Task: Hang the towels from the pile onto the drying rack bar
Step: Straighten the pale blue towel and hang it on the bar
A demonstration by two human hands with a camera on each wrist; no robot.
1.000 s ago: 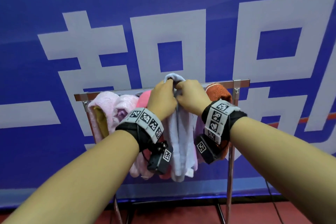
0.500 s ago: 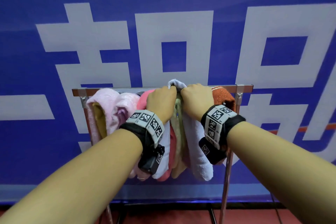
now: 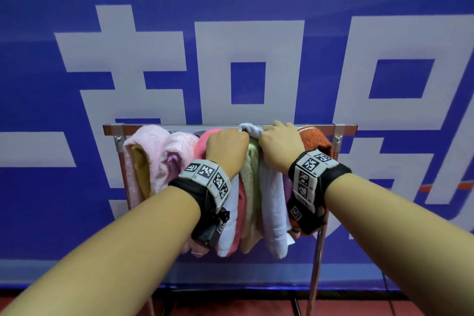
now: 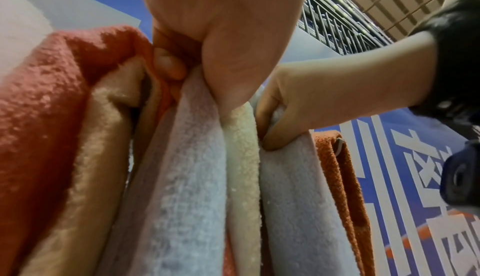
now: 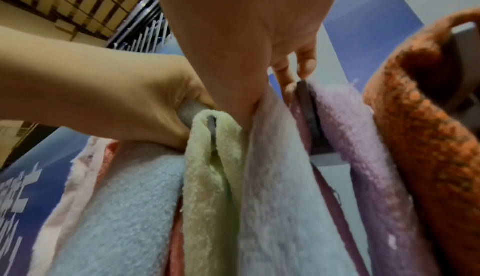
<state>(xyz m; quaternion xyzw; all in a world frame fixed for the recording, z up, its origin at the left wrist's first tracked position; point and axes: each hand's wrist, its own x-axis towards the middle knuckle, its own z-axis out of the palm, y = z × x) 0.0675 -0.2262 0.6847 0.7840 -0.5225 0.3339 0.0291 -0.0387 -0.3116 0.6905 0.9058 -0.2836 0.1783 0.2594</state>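
Observation:
A pale blue towel [image 3: 273, 208] hangs over the metal rack bar [image 3: 323, 126], bunched at the top between my hands. My left hand [image 3: 227, 147] grips its left part [image 4: 192, 177] at the bar. My right hand [image 3: 279, 145] grips its right part [image 5: 280, 177], fingers curled over the bar. A yellow-green towel [image 3: 252, 182] shows between the two parts. Pink towels [image 3: 148, 151] and a coral towel [image 3: 205, 141] hang to the left. A purple towel [image 5: 363, 157] and an orange towel [image 3: 314, 141] hang to the right. No pile is in view.
The rack's right upright [image 3: 316, 264] runs down to a red floor [image 3: 230, 308]. A blue banner with large white characters [image 3: 256, 33] stands close behind the rack. Towels crowd nearly the whole bar.
My hands have moved apart along the bar. The pale blue towel, bunched as one hanging strip a second ago, is now split left and right, uncovering the yellow-green towel.

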